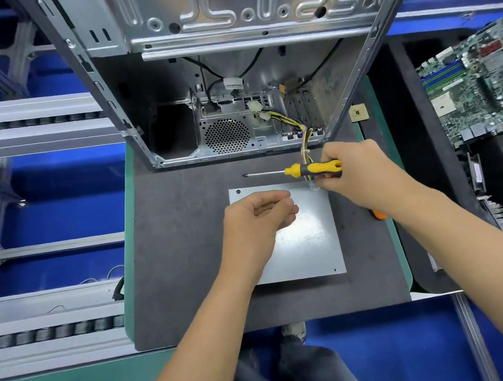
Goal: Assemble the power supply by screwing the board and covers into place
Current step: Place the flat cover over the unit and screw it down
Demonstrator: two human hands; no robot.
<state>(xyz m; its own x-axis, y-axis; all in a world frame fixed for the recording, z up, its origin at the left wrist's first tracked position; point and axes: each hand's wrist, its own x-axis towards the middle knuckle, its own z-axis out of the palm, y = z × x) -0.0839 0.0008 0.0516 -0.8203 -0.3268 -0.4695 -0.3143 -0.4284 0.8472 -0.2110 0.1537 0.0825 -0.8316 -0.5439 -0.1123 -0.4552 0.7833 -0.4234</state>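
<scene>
The grey metal power supply box (pixel 308 240) lies flat on a dark mat (pixel 178 236), its cover facing up. A bundle of yellow and black cables (pixel 301 135) runs from its far right corner into the open computer case (pixel 227 94). My right hand (pixel 357 172) grips the yellow and black handle of a screwdriver (pixel 293 170), which lies level with its tip pointing left, just beyond the box's far edge. My left hand (pixel 255 223) hovers over the box's left half with fingers curled; whether it holds anything is hidden.
A green motherboard (pixel 485 84) rests on a black tray at the right. A small CPU chip (pixel 357 113) sits by the case's right corner. An orange tool handle (pixel 380 214) peeks out under my right forearm. Conveyor rails (pixel 13 130) run along the left.
</scene>
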